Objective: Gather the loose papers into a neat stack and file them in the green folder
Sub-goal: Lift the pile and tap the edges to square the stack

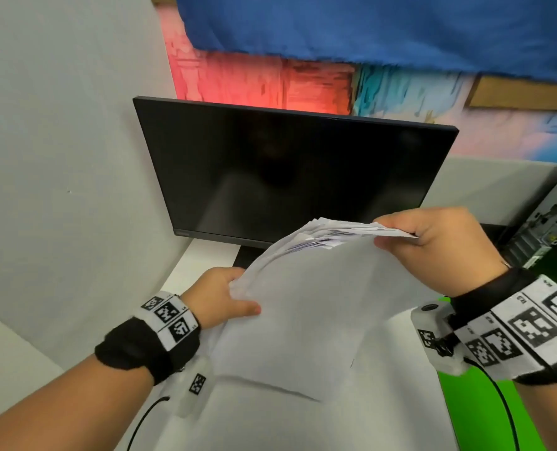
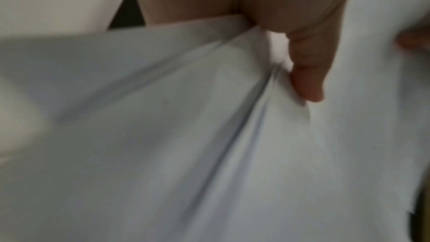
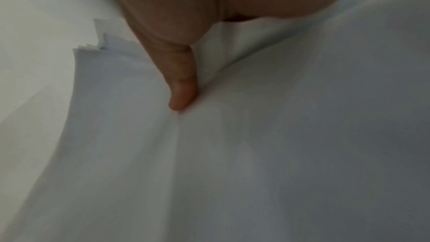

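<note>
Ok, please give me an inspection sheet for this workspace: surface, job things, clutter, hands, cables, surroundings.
Surface: white desk, mostly covered by paper.
Job's things: papers lifted in an uneven bundle, edges staggered; green folder lying at the right, under the right wrist.
Clutter: nothing seen.
Hands: left hand grips the bundle's left edge; right hand pinches its upper right corner.
Cables: black cable from the left wrist camera; another over the folder.
Surroundings: dark monitor, grey partition, computer case.
</note>
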`<state>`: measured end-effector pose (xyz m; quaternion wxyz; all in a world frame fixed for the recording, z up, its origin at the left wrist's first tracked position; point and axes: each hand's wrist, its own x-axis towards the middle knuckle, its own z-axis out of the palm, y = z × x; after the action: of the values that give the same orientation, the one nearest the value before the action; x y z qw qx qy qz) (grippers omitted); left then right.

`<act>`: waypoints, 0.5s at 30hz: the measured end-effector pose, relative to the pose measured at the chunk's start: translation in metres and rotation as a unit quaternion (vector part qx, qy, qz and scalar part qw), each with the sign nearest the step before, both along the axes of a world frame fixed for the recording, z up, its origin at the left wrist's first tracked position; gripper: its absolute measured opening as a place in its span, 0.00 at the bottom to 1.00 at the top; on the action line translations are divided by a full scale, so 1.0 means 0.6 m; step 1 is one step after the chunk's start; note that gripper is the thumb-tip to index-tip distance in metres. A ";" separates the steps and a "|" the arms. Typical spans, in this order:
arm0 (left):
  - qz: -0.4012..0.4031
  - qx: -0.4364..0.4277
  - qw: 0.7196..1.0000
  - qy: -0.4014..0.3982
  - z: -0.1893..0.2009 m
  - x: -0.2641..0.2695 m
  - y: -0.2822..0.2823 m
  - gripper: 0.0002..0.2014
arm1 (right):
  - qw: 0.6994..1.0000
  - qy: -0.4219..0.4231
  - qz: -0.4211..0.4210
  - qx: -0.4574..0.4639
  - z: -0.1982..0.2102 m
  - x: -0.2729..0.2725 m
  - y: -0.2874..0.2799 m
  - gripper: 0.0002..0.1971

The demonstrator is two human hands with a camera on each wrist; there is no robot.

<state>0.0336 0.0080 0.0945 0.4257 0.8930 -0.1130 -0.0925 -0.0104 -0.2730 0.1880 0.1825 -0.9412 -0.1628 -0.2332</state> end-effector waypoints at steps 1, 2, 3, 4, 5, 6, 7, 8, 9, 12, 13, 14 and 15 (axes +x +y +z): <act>0.001 -0.023 0.999 0.025 -0.007 0.003 0.013 0.13 | 1.000 0.012 0.006 0.014 0.000 0.000 -0.004 0.12; -0.012 -0.049 0.998 0.047 -0.012 0.007 0.025 0.14 | 1.000 0.021 0.013 0.017 -0.001 0.000 -0.007 0.12; -0.038 -0.073 0.994 0.073 -0.015 0.010 0.036 0.17 | 0.999 0.024 0.023 0.015 -0.003 0.000 -0.008 0.12; -0.068 -0.099 0.987 0.103 -0.016 0.013 0.046 0.22 | 0.999 0.021 0.034 0.012 -0.003 -0.001 -0.007 0.12; -0.093 -0.127 0.978 0.137 -0.016 0.015 0.055 0.26 | 0.999 0.016 0.046 0.009 -0.003 -0.002 -0.005 0.13; -0.113 -0.155 0.966 0.171 -0.017 0.017 0.063 0.28 | 0.998 0.012 0.056 0.004 -0.002 -0.003 -0.003 0.14; -0.129 -0.177 0.955 0.200 -0.018 0.019 0.069 0.28 | 0.998 0.010 0.066 0.002 -0.001 -0.003 -0.001 0.16; -0.140 -0.196 0.944 0.225 -0.021 0.021 0.074 0.28 | 0.997 0.009 0.074 0.001 0.001 -0.003 0.000 0.17; -0.143 -0.211 0.935 0.247 -0.022 0.023 0.078 0.27 | 0.997 0.006 0.082 0.000 0.003 -0.004 0.003 0.18; -0.127 -0.235 0.922 0.281 -0.032 0.026 0.087 0.27 | 0.996 0.002 0.093 -0.014 0.004 -0.002 0.009 0.18; -0.121 -0.244 0.917 0.290 -0.036 0.026 0.090 0.27 | 0.995 0.005 0.093 -0.017 0.004 0.000 0.010 0.18; -0.119 -0.258 0.911 0.299 -0.039 0.026 0.093 0.27 | 0.995 0.009 0.094 -0.018 0.003 0.001 0.010 0.18; -0.117 -0.271 0.904 0.309 -0.042 0.025 0.096 0.26 | 0.995 0.012 0.095 -0.016 0.003 0.002 0.009 0.18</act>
<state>0.0485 0.0655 0.0691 0.6509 0.6504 -0.0999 -0.3786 -0.0094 -0.2675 0.1896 0.1906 -0.9270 -0.2529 -0.2010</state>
